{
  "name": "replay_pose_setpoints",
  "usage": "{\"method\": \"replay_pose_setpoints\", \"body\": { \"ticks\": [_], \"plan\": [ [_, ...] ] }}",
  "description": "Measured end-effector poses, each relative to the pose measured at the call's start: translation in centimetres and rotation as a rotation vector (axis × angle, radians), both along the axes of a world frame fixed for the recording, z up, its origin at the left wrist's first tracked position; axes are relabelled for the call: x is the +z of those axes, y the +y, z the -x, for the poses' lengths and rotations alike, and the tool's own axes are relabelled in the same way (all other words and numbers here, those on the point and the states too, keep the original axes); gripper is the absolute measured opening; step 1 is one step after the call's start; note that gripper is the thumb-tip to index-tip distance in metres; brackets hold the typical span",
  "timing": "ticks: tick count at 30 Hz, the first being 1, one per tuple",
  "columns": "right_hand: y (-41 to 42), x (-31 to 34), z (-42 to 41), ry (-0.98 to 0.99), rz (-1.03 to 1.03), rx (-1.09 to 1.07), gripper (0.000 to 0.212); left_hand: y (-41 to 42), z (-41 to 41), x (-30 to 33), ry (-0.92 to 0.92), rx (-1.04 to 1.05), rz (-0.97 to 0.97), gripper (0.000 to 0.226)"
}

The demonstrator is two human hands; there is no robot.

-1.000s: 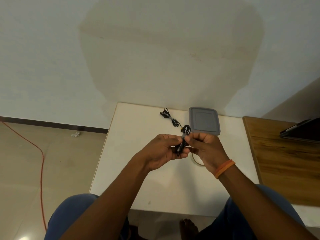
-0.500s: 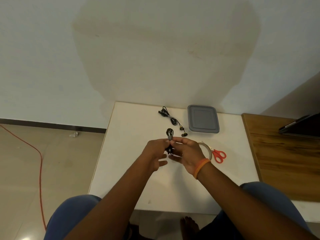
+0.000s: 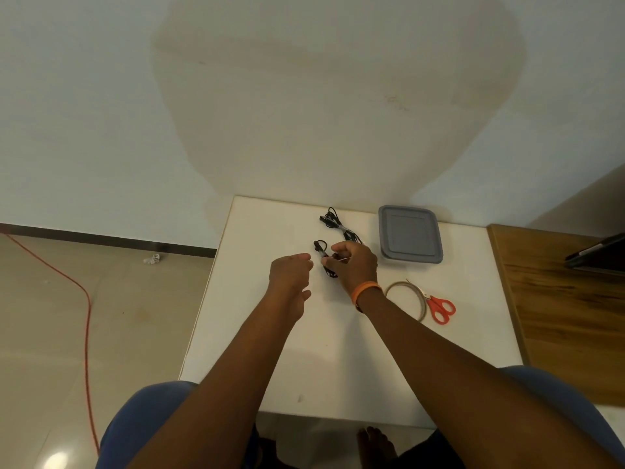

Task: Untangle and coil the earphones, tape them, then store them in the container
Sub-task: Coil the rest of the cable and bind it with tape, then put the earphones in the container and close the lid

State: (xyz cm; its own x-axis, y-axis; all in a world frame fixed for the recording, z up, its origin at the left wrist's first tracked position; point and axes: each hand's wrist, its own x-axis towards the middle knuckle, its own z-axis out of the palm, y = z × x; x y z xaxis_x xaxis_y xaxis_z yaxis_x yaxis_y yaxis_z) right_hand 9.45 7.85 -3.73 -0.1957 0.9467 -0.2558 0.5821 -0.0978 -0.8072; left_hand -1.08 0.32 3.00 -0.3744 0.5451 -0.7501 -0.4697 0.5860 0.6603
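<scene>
Right hand (image 3: 355,265) grip pinches coiled earphones (image 3: 324,257) above white surface (image 3: 257,350); left hand (image 3: 290,273) grip loosely curled, holding nothing, just beside.

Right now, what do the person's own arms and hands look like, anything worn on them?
Both forearms are bare, with no sleeves in view and no gloves. The right hand has an orange band around its wrist. The left hand and its wrist carry nothing. No rings show.
</scene>
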Motion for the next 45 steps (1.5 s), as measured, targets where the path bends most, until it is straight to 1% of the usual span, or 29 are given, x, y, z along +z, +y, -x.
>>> {"method": "replay_pose_setpoints", "body": {
  "ticks": [2,3,6,8,10,11,13,14,16,18,21,25,29,31,32,34,36,38,39,41,43,44,45],
  "plan": [
    [-0.2,0.4,-0.7,0.036,0.004,-0.012,0.037,-0.1,-0.2,-0.1,0.025,-0.020,0.002,0.037],
    [-0.3,0.7,-1.4,0.042,-0.015,-0.032,0.035,-0.1,-0.4,-0.1,0.038,-0.037,0.000,0.036],
    [-1.1,1.4,-4.9,-0.019,-0.156,-0.126,0.017,-0.4,-1.1,-0.1,0.033,-0.065,0.002,0.026],
    [-1.5,1.6,-7.9,-0.142,-0.244,-0.204,0.015,-0.5,-1.7,-0.3,0.061,-0.123,-0.001,0.016],
    [-1.6,1.4,-10.3,-0.294,-0.279,-0.253,0.012,-0.8,-2.3,-0.5,0.110,-0.200,-0.031,0.018],
    [-1.6,1.3,-11.3,-0.391,-0.274,-0.248,0.015,-0.8,-2.7,-0.6,0.147,-0.248,-0.053,0.018],
    [-2.0,0.9,-12.7,-0.598,-0.218,-0.149,0.033,-1.0,-3.4,-0.7,0.241,-0.354,-0.101,0.017],
    [-2.4,0.7,-13.2,-0.679,-0.194,-0.079,0.038,-1.2,-3.6,-0.7,0.284,-0.400,-0.123,0.018],
    [-2.9,0.1,-14.2,-0.776,-0.211,0.012,0.036,-1.4,-4.0,-0.7,0.349,-0.463,-0.151,0.017],
    [-2.9,-0.4,-15.4,-0.784,-0.262,0.011,0.025,-1.7,-4.5,-0.8,0.393,-0.509,-0.160,0.017],
    [-1.4,-0.3,-17.3,-0.740,-0.206,-0.148,0.016,-2.1,-5.2,-1.2,0.462,-0.577,-0.166,0.017],
    [0.9,-0.5,-19.4,-0.644,-0.079,-0.417,0.023,-1.9,-6.1,-1.7,0.547,-0.639,-0.196,0.017],
    [1.8,-0.8,-19.6,-0.557,0.029,-0.539,0.022,-1.7,-6.0,-2.0,0.556,-0.613,-0.191,0.018],
    [1.8,-0.6,-19.4,-0.484,0.058,-0.635,0.030,-1.7,-5.8,-2.0,0.551,-0.598,-0.187,0.018],
    [1.9,-0.4,-19.2,-0.448,0.030,-0.675,0.033,-1.6,-5.7,-2.0,0.549,-0.591,-0.187,0.018],
    [2.2,0.5,-18.1,-0.339,-0.079,-0.685,0.033,-1.5,-5.4,-2.0,0.544,-0.572,-0.191,0.019],
    [2.8,1.3,-16.1,-0.137,-0.128,-0.667,0.033,-1.5,-5.3,-1.8,0.529,-0.561,-0.205,0.019],
    [3.4,1.7,-13.8,0.012,-0.037,-0.648,0.044,-1.6,-5.3,-1.6,0.521,-0.558,-0.218,0.018],
    [3.7,1.6,-13.0,0.039,0.022,-0.636,0.046,-1.6,-5.3,-1.5,0.522,-0.559,-0.221,0.018],
    [4.2,1.3,-12.3,0.088,0.111,-0.632,0.037,-1.8,-5.2,-1.4,0.530,-0.562,-0.221,0.017],
    [4.9,1.8,-12.4,0.214,0.213,-0.663,0.025,-1.9,-4.9,-1.3,0.544,-0.562,-0.214,0.017],
    [5.3,2.1,-12.7,0.279,0.264,-0.670,0.021,-1.8,-4.8,-1.3,0.540,-0.556,-0.212,0.017],
    [5.5,2.4,-13.0,0.336,0.302,-0.671,0.022,-1.8,-4.8,-1.3,0.528,-0.545,-0.212,0.016]
  ]
}}
